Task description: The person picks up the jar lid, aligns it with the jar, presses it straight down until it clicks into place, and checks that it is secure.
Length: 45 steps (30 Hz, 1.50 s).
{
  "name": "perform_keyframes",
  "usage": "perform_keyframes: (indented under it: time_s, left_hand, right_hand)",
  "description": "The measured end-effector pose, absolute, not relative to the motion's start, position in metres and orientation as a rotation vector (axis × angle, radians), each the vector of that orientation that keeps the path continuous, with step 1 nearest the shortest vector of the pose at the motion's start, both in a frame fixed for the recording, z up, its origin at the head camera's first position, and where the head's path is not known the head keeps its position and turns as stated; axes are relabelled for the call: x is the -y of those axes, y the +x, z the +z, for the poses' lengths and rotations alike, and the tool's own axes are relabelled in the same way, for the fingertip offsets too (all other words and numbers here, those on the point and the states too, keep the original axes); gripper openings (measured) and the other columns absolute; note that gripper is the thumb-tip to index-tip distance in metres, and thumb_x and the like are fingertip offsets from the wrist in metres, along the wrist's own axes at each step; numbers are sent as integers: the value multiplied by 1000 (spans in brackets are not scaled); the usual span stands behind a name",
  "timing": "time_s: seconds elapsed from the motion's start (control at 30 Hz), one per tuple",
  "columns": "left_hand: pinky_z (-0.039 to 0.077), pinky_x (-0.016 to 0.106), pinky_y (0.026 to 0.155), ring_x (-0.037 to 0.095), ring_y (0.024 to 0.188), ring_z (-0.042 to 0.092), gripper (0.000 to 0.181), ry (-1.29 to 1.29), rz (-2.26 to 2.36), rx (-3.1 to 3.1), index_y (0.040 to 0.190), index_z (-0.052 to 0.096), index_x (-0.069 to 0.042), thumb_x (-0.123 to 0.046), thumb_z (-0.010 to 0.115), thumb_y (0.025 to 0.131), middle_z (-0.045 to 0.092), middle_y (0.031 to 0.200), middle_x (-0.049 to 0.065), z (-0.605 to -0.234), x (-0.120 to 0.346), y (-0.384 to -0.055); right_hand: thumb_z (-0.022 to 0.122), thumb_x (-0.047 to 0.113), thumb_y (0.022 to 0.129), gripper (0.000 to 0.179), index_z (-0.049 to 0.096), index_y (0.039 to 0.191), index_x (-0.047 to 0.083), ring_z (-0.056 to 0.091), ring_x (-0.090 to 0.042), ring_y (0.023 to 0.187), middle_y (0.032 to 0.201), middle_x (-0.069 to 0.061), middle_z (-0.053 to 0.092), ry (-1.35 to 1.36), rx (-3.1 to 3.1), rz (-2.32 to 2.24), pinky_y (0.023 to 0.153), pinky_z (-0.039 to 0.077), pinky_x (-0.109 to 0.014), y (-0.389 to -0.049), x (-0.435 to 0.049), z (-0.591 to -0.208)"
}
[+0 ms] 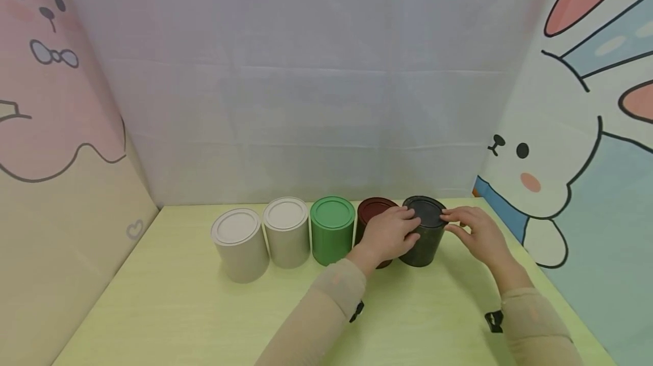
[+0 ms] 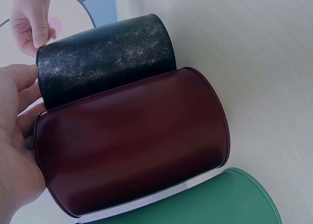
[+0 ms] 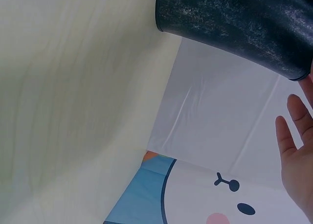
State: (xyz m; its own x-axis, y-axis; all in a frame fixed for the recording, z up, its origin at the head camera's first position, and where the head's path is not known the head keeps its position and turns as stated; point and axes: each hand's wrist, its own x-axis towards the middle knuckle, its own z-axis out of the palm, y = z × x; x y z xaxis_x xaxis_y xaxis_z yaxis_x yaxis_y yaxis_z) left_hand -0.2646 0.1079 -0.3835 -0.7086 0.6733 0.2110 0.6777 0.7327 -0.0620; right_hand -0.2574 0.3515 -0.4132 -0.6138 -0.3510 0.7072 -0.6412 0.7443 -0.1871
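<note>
A black can (image 1: 420, 247) with scuffed sides and a dark lid (image 1: 424, 210) stands at the right end of a row of cans. My left hand (image 1: 389, 233) reaches over the dark red can (image 2: 132, 141), fingers extended to the left rim of the black one. In the left wrist view, its fingers lie along the lid ends of both cans. From the other side, my right hand (image 1: 471, 233) touches the black can's right rim with its fingertips and thumb. Straight, spread fingers (image 3: 298, 114) of that hand show in the right wrist view.
A green can (image 1: 333, 235) stands left of the dark red one, then two white cans, the inner one (image 1: 287, 235) and the outer one (image 1: 240, 247). All are on a pale yellow-green table (image 1: 153, 309). A white cloth (image 1: 306, 99) hangs behind; printed cartoon panels flank both sides.
</note>
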Motion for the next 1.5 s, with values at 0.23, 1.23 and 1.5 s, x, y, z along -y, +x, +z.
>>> perform_keyframes:
  time_s: [0.23, 1.23, 1.5]
  left_hand:
    - [35, 20, 109, 7, 139, 38, 43, -1075, -39, 2715, 143, 55, -31, -44, 51, 103, 48, 148, -10, -381, -106, -264]
    - [39, 22, 106, 9, 132, 47, 40, -1092, -259, 2701, 138, 61, -27, -43, 52, 102, 53, 143, -8, -380, -107, -275]
    - [38, 26, 108, 10, 139, 38, 51, -993, -251, 2778, 148, 48, -27, -50, 47, 103, 40, 154, -7, -378, -114, -284]
  right_hand:
    - [82, -7, 70, 33, 75, 99, 5, 60, -20, 82, 104, -12, 72, 731, 2303, 593, 68, 43, -18, -259, -352, -414]
    - [82, -9, 68, 28, 77, 92, 5, 61, -32, 92, 96, -12, 72, 771, 2242, 685, 89, 40, -24, -265, -354, -406]
    - [82, -3, 73, 37, 75, 109, 1, 60, -37, 105, 114, -16, 70, 774, 2297, 745, 96, 41, -35, -271, -350, -401]
